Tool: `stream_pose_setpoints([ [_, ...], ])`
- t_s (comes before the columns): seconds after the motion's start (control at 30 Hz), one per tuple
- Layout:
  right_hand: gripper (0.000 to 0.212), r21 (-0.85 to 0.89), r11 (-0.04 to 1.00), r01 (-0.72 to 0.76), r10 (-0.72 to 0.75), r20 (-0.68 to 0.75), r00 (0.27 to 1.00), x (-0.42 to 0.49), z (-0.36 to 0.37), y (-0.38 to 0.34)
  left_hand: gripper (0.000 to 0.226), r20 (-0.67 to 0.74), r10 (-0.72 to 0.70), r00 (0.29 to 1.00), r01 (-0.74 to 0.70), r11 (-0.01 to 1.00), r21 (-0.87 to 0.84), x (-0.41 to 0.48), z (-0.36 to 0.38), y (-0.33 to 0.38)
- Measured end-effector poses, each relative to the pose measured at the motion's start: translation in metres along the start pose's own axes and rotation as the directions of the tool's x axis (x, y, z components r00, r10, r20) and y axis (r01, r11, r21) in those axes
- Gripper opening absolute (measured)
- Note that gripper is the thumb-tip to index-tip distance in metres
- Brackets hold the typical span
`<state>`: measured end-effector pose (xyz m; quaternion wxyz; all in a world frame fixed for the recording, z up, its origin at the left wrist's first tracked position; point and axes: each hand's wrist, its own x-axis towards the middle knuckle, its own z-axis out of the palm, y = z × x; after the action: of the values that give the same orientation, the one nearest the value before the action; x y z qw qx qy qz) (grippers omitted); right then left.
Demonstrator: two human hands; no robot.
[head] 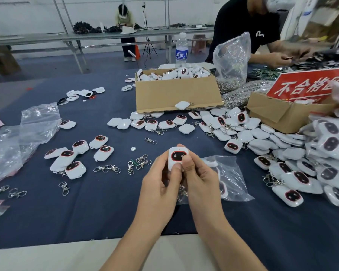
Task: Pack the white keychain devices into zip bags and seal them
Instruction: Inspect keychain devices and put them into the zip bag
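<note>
Held device (177, 158): white keychain device, up in the air over the tabletop (106, 202), near the front middle, btw both hands.
Which way: long side runs away from the person; top end points to the cardboard box (176, 92). Front faces up at the person, w/ a dark oval and red ring lying across it.
Left hand (160, 184): fingers curled round the device's left side, thumb at its low edge. Gripping it.
Right hand (200, 180): thumb pressed on the front, right part; fingers curled behind. Gripping it too.
Metal clip (181, 192): hangs under the device, btw the two hands, partly hidden.
Zip bag (231, 177): clear, flat on the tabletop just right of the hands, some devices inside.
Small bunch (76, 155): loose devices left of the hands, fronts up.
Loose clips (107, 169): on the cloth btw that bunch and the hands.
Big heap (243, 132): lots more devices to the right, by the box.
Box: open, full of devices, far side of the tabletop.
Water bottle (181, 50): stands upright behind the box.
Red sign (309, 86): far right, white letters.
Other person (249, 26): black top, busy at the far right corner.
</note>
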<state>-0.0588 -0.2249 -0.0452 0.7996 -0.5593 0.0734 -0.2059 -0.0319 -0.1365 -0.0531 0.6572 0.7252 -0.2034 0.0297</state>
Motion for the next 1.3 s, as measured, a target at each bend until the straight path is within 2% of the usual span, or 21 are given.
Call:
stream_pose_setpoints([
  [0.37,0.027,-0.016,0.999,0.033,-0.033,0.011,0.999,0.001,0.000,-0.002,0.028,-0.023,0.025,0.999,-0.025,0.999,-0.028,0.001,0.001,-0.002],
  [0.43,0.034,-0.101,0.992,0.077,-0.073,0.048,0.996,0.000,0.001,-0.004,0.030,-0.080,0.010,0.997,-0.015,0.998,-0.056,0.002,0.001,-0.004],
  [0.53,0.055,-0.258,0.955,0.146,-0.122,0.109,0.987,-0.002,0.005,-0.002,0.037,-0.149,0.023,0.989,-0.031,0.998,-0.053,0.001,-0.003,-0.005],
  [0.6,0.057,-0.282,0.946,0.160,-0.131,0.120,0.984,-0.002,0.005,-0.002,0.040,-0.165,0.045,0.985,-0.054,0.997,-0.047,0.000,-0.003,-0.003],
  [0.73,0.051,-0.276,0.946,0.170,-0.139,0.126,0.982,0.001,-0.002,-0.004,0.041,-0.157,0.059,0.986,-0.066,0.997,-0.040,0.001,-0.002,-0.002],
  [0.83,0.040,-0.281,0.945,0.169,-0.137,0.128,0.982,0.006,-0.007,-0.005,0.042,-0.156,0.020,0.988,-0.037,0.993,-0.108,0.002,-0.001,0.000],
  [0.97,0.026,-0.313,0.936,0.162,-0.163,0.023,0.986,0.017,-0.025,-0.015,0.036,-0.126,-0.175,0.976,0.146,0.966,-0.212,0.016,-0.022,0.000],
  [1.03,0.031,-0.359,0.921,0.153,-0.186,-0.059,0.981,0.023,-0.039,-0.021,0.029,-0.075,-0.273,0.959,0.263,0.957,-0.124,0.026,-0.045,0.000],
  [1.1,0.036,-0.484,0.865,0.133,-0.204,-0.098,0.974,0.027,-0.051,-0.024,0.036,0.040,-0.334,0.942,0.329,0.940,0.096,0.032,-0.070,-0.001],
  [1.13,0.036,-0.544,0.831,0.119,-0.206,-0.101,0.973,0.029,-0.056,-0.024,0.039,0.115,-0.362,0.925,0.329,0.915,0.232,0.034,-0.079,-0.002],
  [1.2,0.035,-0.639,0.763,0.094,-0.195,-0.089,0.977,0.031,-0.062,-0.020,0.032,0.238,-0.423,0.874,0.295,0.853,0.430,0.036,-0.088,-0.004],
  [1.3,0.033,-0.747,0.660,0.086,-0.151,-0.019,0.988,0.030,-0.065,-0.013,0.016,0.319,-0.464,0.827,0.257,0.815,0.520,0.033,-0.084,-0.004],
])
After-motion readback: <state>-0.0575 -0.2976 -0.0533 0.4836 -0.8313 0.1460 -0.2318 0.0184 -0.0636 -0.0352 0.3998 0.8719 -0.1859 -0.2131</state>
